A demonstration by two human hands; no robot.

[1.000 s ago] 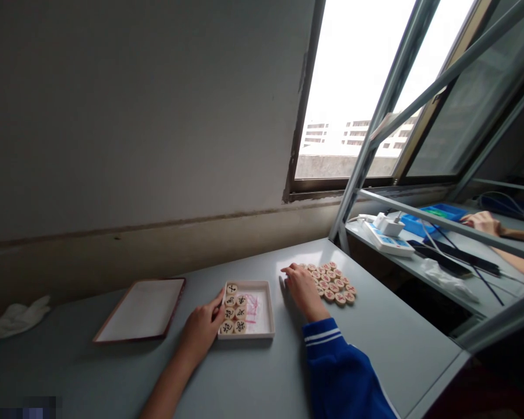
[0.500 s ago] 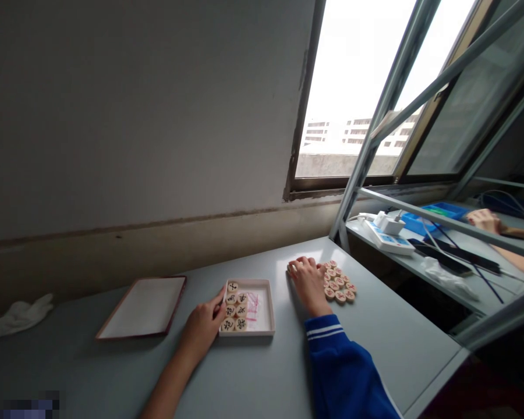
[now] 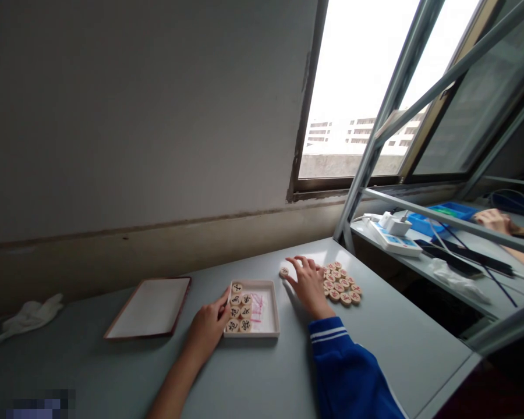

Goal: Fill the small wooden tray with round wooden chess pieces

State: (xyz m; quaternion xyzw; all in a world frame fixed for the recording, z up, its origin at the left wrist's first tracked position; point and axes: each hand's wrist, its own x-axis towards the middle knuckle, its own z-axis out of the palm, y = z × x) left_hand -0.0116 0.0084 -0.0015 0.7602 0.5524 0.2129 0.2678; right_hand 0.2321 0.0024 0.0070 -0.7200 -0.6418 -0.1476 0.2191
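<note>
Lower left of the frame: one crumpled white cloth, lying on the grey table. Left of centre, lower half: one shallow lid, pale inside, with a reddish-brown rim. Next, my left hand, fingers close together along the left wall of a white box; whether they pinch that wall I cannot tell. In the box, lower centre: seven round dark-lettered pieces, two columns on the left side, four and three, beside pink marks on the bare floor. Right of the box, on the table: one lone round piece, just beside the thumb of my right hand; contact I cannot make out. That hand's fingers are spread and curved, the wrist in a blue sleeve with white stripes. Touching or close behind those fingers, right of centre: one cluster of red-lettered pieces, lying flat. Further right, on a second surface: one white power strip, one blue tray, and, at the right edge, another person's hand.
</note>
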